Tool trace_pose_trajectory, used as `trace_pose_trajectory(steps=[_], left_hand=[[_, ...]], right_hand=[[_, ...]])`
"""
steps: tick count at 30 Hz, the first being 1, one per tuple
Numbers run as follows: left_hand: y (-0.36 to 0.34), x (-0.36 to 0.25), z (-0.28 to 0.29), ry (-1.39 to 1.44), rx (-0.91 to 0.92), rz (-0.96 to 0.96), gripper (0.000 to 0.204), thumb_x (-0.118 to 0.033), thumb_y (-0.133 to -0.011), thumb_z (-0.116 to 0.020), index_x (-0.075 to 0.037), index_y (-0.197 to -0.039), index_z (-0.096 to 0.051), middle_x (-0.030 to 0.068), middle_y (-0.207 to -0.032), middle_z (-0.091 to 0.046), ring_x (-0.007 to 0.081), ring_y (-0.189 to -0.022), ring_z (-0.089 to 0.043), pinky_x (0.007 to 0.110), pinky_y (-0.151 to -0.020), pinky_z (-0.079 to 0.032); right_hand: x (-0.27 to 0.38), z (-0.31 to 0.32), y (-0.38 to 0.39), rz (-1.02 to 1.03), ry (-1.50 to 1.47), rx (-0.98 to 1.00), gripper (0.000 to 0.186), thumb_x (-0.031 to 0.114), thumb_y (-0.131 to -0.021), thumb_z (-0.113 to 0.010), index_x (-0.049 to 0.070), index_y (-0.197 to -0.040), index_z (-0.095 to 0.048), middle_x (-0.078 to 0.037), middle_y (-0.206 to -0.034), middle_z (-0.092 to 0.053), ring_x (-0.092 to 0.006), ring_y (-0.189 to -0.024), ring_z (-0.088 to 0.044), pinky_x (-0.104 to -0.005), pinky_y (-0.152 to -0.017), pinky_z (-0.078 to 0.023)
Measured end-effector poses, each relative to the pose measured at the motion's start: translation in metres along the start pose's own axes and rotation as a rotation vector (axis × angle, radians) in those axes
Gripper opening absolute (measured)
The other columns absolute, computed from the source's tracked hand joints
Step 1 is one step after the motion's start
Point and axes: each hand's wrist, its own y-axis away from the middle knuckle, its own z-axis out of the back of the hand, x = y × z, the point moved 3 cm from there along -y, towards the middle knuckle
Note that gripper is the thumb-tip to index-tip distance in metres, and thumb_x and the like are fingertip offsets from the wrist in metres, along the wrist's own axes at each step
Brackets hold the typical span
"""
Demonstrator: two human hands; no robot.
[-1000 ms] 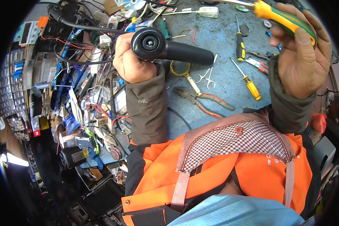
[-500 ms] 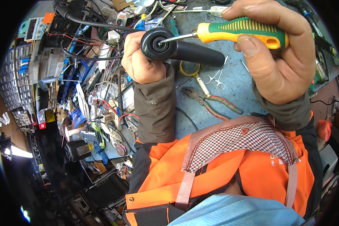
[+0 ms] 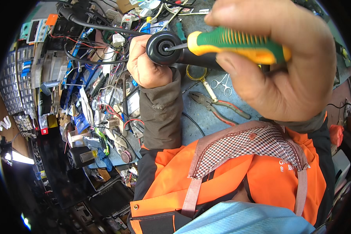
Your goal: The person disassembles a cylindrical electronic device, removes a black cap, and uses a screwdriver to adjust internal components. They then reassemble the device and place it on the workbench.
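Observation:
My left hand (image 3: pixel 146 66) grips a black device (image 3: pixel 155 50) with a round end facing up and a thick tubular body extending right behind the screwdriver. My right hand (image 3: pixel 284 78) is closed round a yellow-and-green screwdriver (image 3: pixel 234 41), its metal shaft reaching into the recessed centre of the round end. Below them on the worn blue mat (image 3: pixel 199 119) lie pliers with red-and-grey handles (image 3: pixel 218 105), metal forceps (image 3: pixel 224 86) and a magnifying glass (image 3: pixel 208 89), partly covered by the device.
A dense heap of cables (image 3: pixel 105 50), tools and parts covers the left of the bench, beside small-parts drawers (image 3: pixel 15 85) at the far left. A red plastic bag (image 3: pixel 335 134) is at the right, below the bench's edge.
The screwdriver has swung down and left, and its tip now meets the device's centre. My right hand has moved left and lower. My left hand, with the device, has shifted slightly right.

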Motion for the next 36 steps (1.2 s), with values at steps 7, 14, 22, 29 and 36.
trace_pose_trajectory(steps=[7, 14, 22, 29, 36], left_hand=[[-0.002, -0.003, -0.001, -0.082, -0.012, -0.116, 0.013, 0.001, -0.072, -0.074, 0.005, -0.083, -0.068, 0.0146, -0.084, -0.069, 0.0283, -0.077, -0.065, 0.035, -0.069, -0.053], [-0.003, -0.007, -0.003, -0.107, -0.026, -0.125, 0.014, 0.001, -0.071, -0.075, 0.005, -0.082, -0.068, 0.0145, -0.084, -0.069, 0.0288, -0.077, -0.066, 0.035, -0.069, -0.053], [-0.001, -0.005, -0.003, -0.124, -0.009, -0.109, 0.013, 0.001, -0.072, -0.075, 0.005, -0.083, -0.068, 0.0146, -0.084, -0.069, 0.0286, -0.078, -0.066, 0.035, -0.069, -0.053], [-0.002, -0.007, -0.004, -0.049, -0.062, -0.106, 0.009, -0.001, -0.076, -0.072, 0.003, -0.083, -0.07, 0.0135, -0.086, -0.07, 0.0262, -0.079, -0.066, 0.034, -0.071, -0.053], [0.0, 0.01, 0.001, -0.011, 0.003, -0.103, 0.009, -0.004, -0.078, -0.07, 0.003, -0.082, -0.07, 0.0138, -0.086, -0.07, 0.0266, -0.079, -0.065, 0.033, -0.073, -0.052]], right_hand=[[0.001, -0.003, -0.004, -0.004, 0.012, 0.021, 0.045, 0.009, -0.094, -0.077, -0.006, -0.131, -0.056, -0.022, -0.125, -0.066, -0.0237, -0.096, -0.073, -0.0351, -0.079, -0.061], [0.0, -0.004, -0.004, -0.01, 0.018, 0.029, 0.047, 0.01, -0.094, -0.078, -0.006, -0.132, -0.056, -0.022, -0.127, -0.065, -0.0249, -0.096, -0.073, -0.0355, -0.078, -0.06], [0.002, -0.005, -0.006, -0.012, 0.02, 0.034, 0.05, 0.011, -0.093, -0.079, -0.006, -0.134, -0.056, -0.022, -0.128, -0.064, -0.0263, -0.096, -0.073, -0.036, -0.077, -0.06], [0.002, -0.007, -0.007, -0.008, 0.016, 0.04, 0.052, 0.012, -0.092, -0.08, -0.006, -0.135, -0.057, -0.022, -0.129, -0.064, -0.0276, -0.096, -0.073, -0.0364, -0.077, -0.06], [0.001, -0.012, -0.009, 0.011, 0.0, 0.043, 0.054, 0.012, -0.092, -0.081, -0.006, -0.136, -0.057, -0.022, -0.13, -0.063, -0.0288, -0.096, -0.073, -0.0368, -0.076, -0.059]])
